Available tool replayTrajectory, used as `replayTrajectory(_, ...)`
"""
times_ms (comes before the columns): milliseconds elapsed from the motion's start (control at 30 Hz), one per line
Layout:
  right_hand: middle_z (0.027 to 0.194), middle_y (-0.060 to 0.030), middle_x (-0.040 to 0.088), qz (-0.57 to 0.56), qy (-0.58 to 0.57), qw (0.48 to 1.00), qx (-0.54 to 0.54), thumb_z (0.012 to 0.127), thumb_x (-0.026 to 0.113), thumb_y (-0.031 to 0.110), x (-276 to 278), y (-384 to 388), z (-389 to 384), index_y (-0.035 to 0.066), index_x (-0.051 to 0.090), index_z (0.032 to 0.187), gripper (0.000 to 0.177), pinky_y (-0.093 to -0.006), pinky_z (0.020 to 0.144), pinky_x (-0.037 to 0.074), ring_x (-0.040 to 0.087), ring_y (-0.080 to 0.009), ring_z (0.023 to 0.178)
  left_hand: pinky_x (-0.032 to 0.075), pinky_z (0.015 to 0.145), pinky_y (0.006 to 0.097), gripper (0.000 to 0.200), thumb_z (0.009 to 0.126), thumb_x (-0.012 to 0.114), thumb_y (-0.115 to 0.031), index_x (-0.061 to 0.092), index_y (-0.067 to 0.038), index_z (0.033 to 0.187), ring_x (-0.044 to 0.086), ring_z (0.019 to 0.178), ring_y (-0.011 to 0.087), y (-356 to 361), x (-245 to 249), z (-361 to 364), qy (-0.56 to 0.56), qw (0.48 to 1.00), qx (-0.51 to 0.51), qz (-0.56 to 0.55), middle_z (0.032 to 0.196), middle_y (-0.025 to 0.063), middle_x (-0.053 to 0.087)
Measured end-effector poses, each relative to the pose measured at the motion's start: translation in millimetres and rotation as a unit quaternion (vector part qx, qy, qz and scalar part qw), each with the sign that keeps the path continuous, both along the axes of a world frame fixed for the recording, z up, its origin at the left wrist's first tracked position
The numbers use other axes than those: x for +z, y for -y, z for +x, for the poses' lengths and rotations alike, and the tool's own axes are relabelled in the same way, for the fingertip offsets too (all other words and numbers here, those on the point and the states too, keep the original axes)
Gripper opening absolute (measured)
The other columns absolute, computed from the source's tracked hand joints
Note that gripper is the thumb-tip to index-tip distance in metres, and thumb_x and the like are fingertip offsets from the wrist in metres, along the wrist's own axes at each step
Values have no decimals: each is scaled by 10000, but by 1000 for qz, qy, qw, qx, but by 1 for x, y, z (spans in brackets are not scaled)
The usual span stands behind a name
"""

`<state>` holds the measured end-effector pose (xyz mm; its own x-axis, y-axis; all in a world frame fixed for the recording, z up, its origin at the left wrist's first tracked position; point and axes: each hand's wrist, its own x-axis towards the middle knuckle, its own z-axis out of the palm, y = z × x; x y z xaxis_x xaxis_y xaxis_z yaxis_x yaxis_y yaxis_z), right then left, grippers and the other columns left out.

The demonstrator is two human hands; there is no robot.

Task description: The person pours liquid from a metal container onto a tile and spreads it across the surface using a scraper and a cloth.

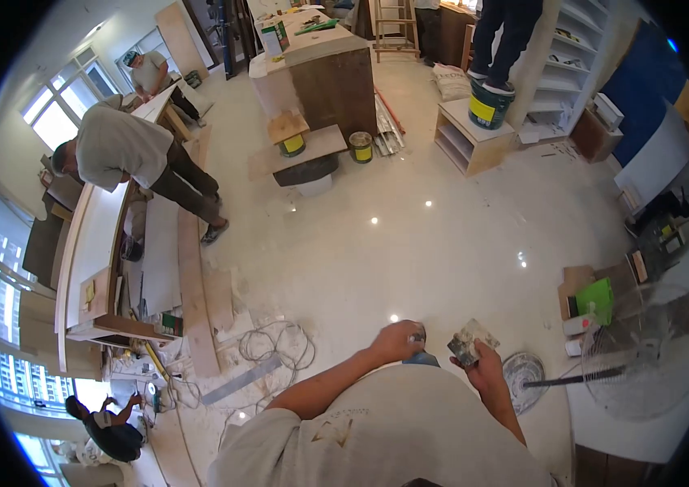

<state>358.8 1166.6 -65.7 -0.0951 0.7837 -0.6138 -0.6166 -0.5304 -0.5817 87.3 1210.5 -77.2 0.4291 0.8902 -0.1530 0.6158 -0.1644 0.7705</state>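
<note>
Low in the view, in front of the person's grey shirt (377, 422), both hands are raised close together. My left hand (400, 341) is closed on the handle of a tool whose bluish blade (422, 358) shows below the fist. A flat, stained square plate (473, 342) sits in my right hand (486, 369), the fingers wrapped round its lower right edge. The hands are apart, with a gap between the fist and the plate.
Looped cable (279, 345) and a metal strip (241, 381) lie left on the floor. A fan (645, 353) stands right, its base (525, 381) near my right arm. One co-worker (125, 142) bends over a long bench (89, 243); another person stands on a bucket (489, 109).
</note>
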Motion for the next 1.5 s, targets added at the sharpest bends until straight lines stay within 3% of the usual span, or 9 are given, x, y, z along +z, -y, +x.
replayTrajectory(133,1266,-168,626,42,1,999,16,1031,431,157,-2,-129,15,34,458,1390,381,-573,846,565,653,-333,1098,522,945,423,494,860,714,-349,678,9,1198,659,1079,365,-69,6,-28,-108,989,99,18,1206,208,678)
replayTrajectory(367,1160,-123,678,95,-26,991,94,990,561,160,-12,-331,0,18,523,1316,357,-466,823,588,692,-271,1009,549,883,413,479,854,691,-350,687,-3,1185,699,989,354,-124,-9,-79,-51,951,301,-52,1122,206,706)
replayTrajectory(633,1123,-146,662,-38,76,992,94,919,573,36,-73,-463,-49,-6,529,1299,384,-469,749,586,690,-327,952,549,857,429,389,837,687,-357,736,-63,1088,706,967,339,-220,-68,-130,-31,917,353,-184,1011,190,730)
replayTrajectory(800,1077,-169,647,-127,87,988,10,845,545,-1,-69,-520,-59,-23,526,1233,390,-467,727,580,679,-347,933,537,835,478,371,844,647,-367,732,-58,1031,685,926,389,-381,-77,-181,-55,931,347,-97,977,223,711)
replayTrajectory(967,976,-151,629,-69,93,992,-45,766,551,-30,-81,-612,-56,-58,562,1102,337,-457,721,572,664,-324,892,537,801,479,362,855,653,-343,719,-30,1025,679,910,399,-566,-55,-232,-81,957,280,-8,937,204,713)
replayTrajectory(1167,816,-65,587,-31,171,983,-60,711,558,-27,-88,-718,-69,12,576,904,198,-403,655,553,615,-240,688,520,725,481,319,831,688,-302,705,-13,963,672,830,400,-727,-35,-249,76,933,345,70,865,203,697)
replayTrajectory(1333,701,-15,522,-42,155,987,-19,678,558,-25,-96,-853,-89,59,553,743,105,-336,560,464,526,-180,589,529,698,427,338,842,687,-296,721,5,994,706,790,306,-801,-83,-255,-19,952,305,-19,844,195,704)
replayTrajectory(1400,652,2,485,3,149,989,4,664,559,-25,-115,-912,-85,76,525,664,107,-314,514,396,478,-156,558,545,680,344,341,897,686,-269,713,16,1081,702,770,229,-810,-96,-254,101,899,372,-206,891,96,732)
replayTrajectory(1500,653,1,490,83,185,976,76,655,584,14,-78,-1011,-116,113,502,592,143,-309,563,355,471,-131,612,513,624,304,285,902,681,-236,699,-3,1066,677,764,167,-836,-79,-264,201,812,459,-298,892,41,705)
